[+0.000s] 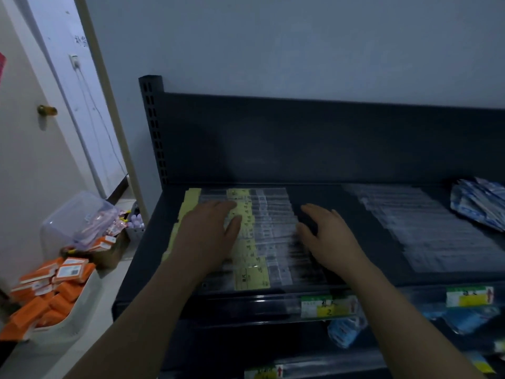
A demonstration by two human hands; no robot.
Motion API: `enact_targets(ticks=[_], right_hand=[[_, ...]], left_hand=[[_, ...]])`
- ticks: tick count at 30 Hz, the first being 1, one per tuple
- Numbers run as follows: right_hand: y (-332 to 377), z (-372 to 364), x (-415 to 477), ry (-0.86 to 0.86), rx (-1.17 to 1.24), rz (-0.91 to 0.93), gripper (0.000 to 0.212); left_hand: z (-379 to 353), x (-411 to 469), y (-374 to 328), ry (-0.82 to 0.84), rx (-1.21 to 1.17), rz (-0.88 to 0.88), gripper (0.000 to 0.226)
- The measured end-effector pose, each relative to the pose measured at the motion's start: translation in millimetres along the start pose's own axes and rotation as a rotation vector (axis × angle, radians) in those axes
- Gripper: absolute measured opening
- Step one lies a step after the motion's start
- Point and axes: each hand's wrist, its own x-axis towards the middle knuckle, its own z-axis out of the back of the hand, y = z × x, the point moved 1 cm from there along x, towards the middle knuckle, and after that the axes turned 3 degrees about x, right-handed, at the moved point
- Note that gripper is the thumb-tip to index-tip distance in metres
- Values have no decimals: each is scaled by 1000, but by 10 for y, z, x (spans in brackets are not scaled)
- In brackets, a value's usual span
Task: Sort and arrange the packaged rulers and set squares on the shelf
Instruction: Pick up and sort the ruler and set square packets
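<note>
- Lying in an overlapped row on the left of the dark shelf (355,203), the packaged rulers (262,233) show yellow labels.
- Left hand (210,236) rests flat on them, fingers straight and together.
- Right hand (328,236) sits at the row's right edge, fingers relaxed, seemingly touching it.
- Clear packets (426,228) lie further right.

It is dim in here, and everything looks a bit blue and grey. The door (32,160) on the left is the brightest part. The dark shelf (355,149) swallows most of the light. A small white shine sits on its clear front strip (259,298). The clear packs (426,228) on the right look smeared and fuzzy. Near the edges, straight lines bend, like the door frame (109,105). The bottom corners look soft too.
</note>
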Motion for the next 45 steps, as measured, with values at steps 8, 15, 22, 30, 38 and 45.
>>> enact_targets(ticks=[8, 15, 22, 30, 38, 45], right_hand=[[-268, 375, -383, -101, -84, -36, 45], [-843, 913, -662, -115, -101, -103, 43], [-1800, 1518, -913, -82, -136, -152, 44], [-2707, 1992, -896, -73, -182, -152, 43], [-3379, 2369, -611, -174, -175, -206, 36], [-4038, 2752, -515, -182, -94, -396, 31]], left_hand=[[-219, -35, -648, -1, -207, -94, 42], [-471, 60, -1453, 27, -213, -129, 54], [-944, 189, -2509, 88, -291, -144, 31], [-1443, 483, -3463, 151, -322, -172, 39], [-1867, 1066, -3924, 130, -248, -226, 33], [-2161, 1457, -4502, 167, -264, -270, 22]])
